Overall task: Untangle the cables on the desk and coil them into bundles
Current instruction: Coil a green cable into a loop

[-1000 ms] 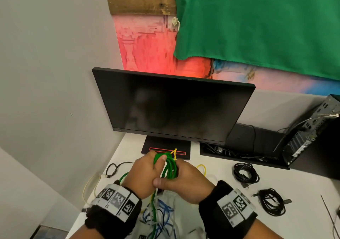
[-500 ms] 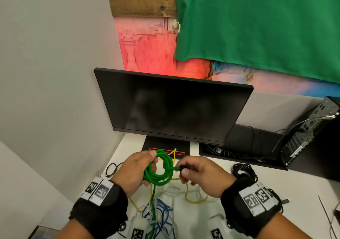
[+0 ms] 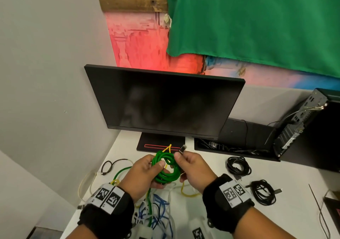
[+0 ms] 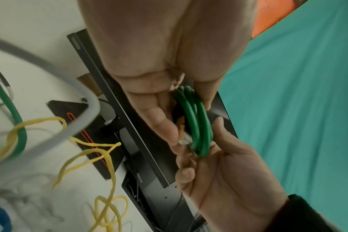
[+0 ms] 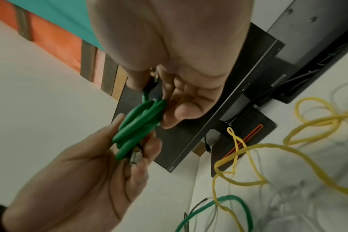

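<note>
A green network cable [image 3: 166, 170] is wound into a small coil held above the white desk [image 3: 287, 167], in front of the monitor base. My left hand [image 3: 154, 170] grips the coil's left side, thumb on top and fingers beneath. My right hand [image 3: 181, 154] pinches the cable's plug end [image 3: 182, 148] just above the coil's upper right. In the left wrist view the coil [image 4: 199, 122] stands between both hands. The right wrist view shows the coil [image 5: 137, 125] with a second plug [image 5: 135, 157] against my left fingers. A green tail [image 3: 150, 207] hangs into the tangle.
Loose yellow cable [image 3: 189, 193] and a blue and white tangle [image 3: 158, 211] lie under my hands. Two black coiled bundles [image 3: 238, 166] [image 3: 264, 192] sit right. A braided cable [image 3: 110, 165] lies left. Monitor [image 3: 165, 106], cable tray [image 3: 230, 146] and computer case [image 3: 301, 124] stand behind.
My hands went from clasping the coil together to parting. The right hand drew the green end out sideways and now holds its plug up beside the coil's top.
</note>
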The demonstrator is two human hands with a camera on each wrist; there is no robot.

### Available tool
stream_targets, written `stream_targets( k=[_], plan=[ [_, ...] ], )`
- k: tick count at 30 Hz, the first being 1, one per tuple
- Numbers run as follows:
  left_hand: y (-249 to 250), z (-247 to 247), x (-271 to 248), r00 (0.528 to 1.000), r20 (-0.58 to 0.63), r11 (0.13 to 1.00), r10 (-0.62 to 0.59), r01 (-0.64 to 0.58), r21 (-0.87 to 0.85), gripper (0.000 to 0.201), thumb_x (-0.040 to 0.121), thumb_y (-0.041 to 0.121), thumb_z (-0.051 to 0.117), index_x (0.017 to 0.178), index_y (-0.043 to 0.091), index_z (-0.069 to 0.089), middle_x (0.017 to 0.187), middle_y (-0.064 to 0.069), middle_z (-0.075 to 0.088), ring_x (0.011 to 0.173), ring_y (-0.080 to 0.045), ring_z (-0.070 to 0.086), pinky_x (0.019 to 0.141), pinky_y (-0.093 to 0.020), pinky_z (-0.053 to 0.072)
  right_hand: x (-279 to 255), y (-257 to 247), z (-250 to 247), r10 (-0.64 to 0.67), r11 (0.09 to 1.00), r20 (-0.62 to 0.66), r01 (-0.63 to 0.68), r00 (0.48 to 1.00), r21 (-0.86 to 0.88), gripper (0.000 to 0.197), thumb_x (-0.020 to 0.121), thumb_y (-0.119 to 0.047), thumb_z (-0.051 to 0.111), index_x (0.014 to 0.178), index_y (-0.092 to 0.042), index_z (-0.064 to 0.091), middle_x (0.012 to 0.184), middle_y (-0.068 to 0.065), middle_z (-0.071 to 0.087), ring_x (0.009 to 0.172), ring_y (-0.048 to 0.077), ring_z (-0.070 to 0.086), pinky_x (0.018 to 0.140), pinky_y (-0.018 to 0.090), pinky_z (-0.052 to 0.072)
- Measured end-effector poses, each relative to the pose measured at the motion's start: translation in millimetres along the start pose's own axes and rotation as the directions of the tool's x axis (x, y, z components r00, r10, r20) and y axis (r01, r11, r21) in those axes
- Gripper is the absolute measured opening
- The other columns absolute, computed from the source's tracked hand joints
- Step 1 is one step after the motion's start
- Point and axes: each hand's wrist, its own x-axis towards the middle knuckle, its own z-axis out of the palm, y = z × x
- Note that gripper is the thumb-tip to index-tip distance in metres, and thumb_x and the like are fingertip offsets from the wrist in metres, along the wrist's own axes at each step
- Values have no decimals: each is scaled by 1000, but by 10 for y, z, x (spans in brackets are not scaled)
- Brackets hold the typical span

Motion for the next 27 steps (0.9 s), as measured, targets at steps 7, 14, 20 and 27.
stream_targets(
  k=[7, 14, 20, 27],
  plan=[
    [-75, 44, -16, 979, 192, 985, 62, -91, 148, 20, 87, 20, 67, 106, 18, 61, 96, -14, 71, 93, -26, 71, 71, -36, 60, 24, 63, 7, 64, 998, -89, -66, 994, -24, 56, 102, -52, 41, 56, -22, 53, 53, -3, 53, 47, 11, 45, 60, 30, 39],
    [-158, 129, -19, 970, 203, 800, 134, -227, 555, 31, 78, 44, 66, 87, 16, 57, 65, 5, 60, 58, -14, 58, 58, -27, 50, 26, 221, 9, 215, 977, -135, -212, 967, 39, 49, 97, -54, 48, 64, -18, 55, 57, -2, 54, 54, 13, 50, 60, 29, 44],
    [-233, 187, 109, 970, -202, 831, 136, -1, 557, 35, 91, 29, 63, 63, 10, 53, 55, -4, 55, 46, -11, 53, 50, -28, 43, -196, 348, 54, 29, 982, -64, -40, 998, -185, 43, 98, -57, 47, 76, -24, 63, 56, -14, 63, 51, -1, 57, 53, 15, 42],
    [-257, 327, 24, 1000, -3, 944, 25, -23, 329, 12, 95, 19, 61, 91, 8, 62, 74, -13, 71, 64, -23, 72, 55, -34, 57, -267, 391, -119, 145, 985, -14, -146, 989, -96, 22, 97, -31, 62, 86, -15, 70, 73, -1, 70, 63, 10, 65, 60, 27, 56]
  ],
)
